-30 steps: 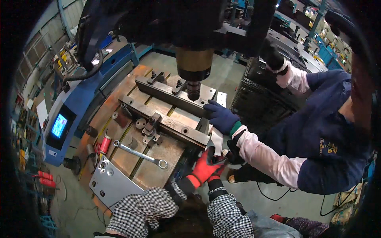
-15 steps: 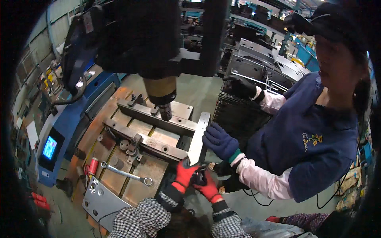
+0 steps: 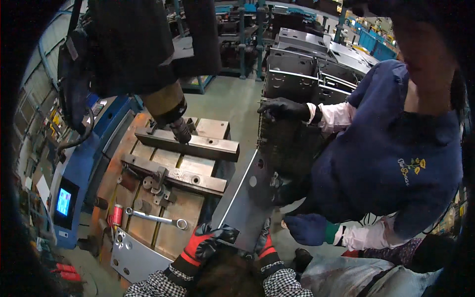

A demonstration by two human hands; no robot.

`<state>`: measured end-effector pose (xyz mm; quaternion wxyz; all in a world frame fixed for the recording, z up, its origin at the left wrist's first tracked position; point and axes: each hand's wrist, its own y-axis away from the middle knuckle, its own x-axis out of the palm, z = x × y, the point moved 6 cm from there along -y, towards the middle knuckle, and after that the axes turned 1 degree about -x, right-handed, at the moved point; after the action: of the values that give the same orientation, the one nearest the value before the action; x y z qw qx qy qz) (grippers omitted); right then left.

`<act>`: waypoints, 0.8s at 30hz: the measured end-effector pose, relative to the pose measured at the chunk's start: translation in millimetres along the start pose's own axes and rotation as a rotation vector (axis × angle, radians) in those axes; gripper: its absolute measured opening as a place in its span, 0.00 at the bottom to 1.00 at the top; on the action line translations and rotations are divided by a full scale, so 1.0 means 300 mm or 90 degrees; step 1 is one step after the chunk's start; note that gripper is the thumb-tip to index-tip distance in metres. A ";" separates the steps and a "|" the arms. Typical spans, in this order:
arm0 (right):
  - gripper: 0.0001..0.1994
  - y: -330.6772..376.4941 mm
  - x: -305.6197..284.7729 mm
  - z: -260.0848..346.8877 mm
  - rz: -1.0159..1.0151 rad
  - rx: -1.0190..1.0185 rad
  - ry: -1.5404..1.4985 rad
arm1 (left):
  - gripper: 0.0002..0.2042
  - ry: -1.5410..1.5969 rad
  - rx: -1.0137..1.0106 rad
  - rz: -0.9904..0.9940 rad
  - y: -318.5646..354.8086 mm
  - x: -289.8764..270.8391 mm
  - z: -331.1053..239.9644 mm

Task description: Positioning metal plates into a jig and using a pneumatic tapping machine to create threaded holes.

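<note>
A long grey metal plate (image 3: 247,203) with holes and a bright bent edge stretches away from me, off the right end of the machine table. My left hand (image 3: 204,242), in a red and black glove, is closed around its near left corner. On the near right side, my right hand (image 3: 265,243) grips the same plate, thumb along its edge. A co-worker's blue-gloved hand (image 3: 307,228) is just right of the plate, apart from it. Two steel bars (image 3: 193,180) lie across the machine table, left of the plate, below the drill spindle (image 3: 179,129).
On the machine table (image 3: 180,237) lie a ring wrench (image 3: 156,217), clamp blocks and a red spool (image 3: 117,215). A plate with holes (image 3: 136,255) rests at its near edge. At left stands a blue control panel with a lit screen (image 3: 64,200). Behind the co-worker are stacked metal parts (image 3: 292,76).
The plate has swung from edge-on to showing its broad face and come off the bars' ends. My hands have spread to its two sides. The co-worker's blue glove has let go and dropped nearer.
</note>
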<state>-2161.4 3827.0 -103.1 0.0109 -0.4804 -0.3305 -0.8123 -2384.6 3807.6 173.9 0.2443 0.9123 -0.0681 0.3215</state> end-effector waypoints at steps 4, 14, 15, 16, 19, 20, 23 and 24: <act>0.39 0.109 0.122 0.009 -0.008 -0.072 0.043 | 0.14 -0.373 0.094 -0.093 0.138 -0.139 0.062; 0.27 0.313 -0.002 0.115 -0.158 -0.280 0.128 | 0.13 -0.189 0.015 0.027 0.290 -0.178 0.170; 0.27 0.334 0.018 0.132 -0.127 -0.315 0.195 | 0.14 -0.265 0.034 0.016 0.307 -0.227 0.189; 0.27 0.353 0.030 0.137 -0.108 -0.331 0.230 | 0.14 -0.339 0.052 0.003 0.325 -0.280 0.209; 0.24 0.432 0.009 0.128 -0.045 -0.345 0.191 | 0.14 -0.641 0.140 0.011 0.404 -0.295 0.224; 0.24 0.405 -0.054 0.141 -0.049 -0.347 0.196 | 0.14 -0.508 0.088 0.013 0.403 -0.272 0.230; 0.21 0.376 -0.065 0.194 -0.061 -0.480 0.385 | 0.15 -0.594 0.219 0.031 0.449 -0.288 0.207; 0.21 0.384 0.044 0.169 -0.036 -0.503 0.443 | 0.16 -0.731 0.299 0.039 0.479 -0.373 0.247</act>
<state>-2090.8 3768.7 -15.9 -0.0839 -0.1405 0.0113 -0.9864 -2471.8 3642.4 112.3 -0.0478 0.9667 -0.1420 -0.2076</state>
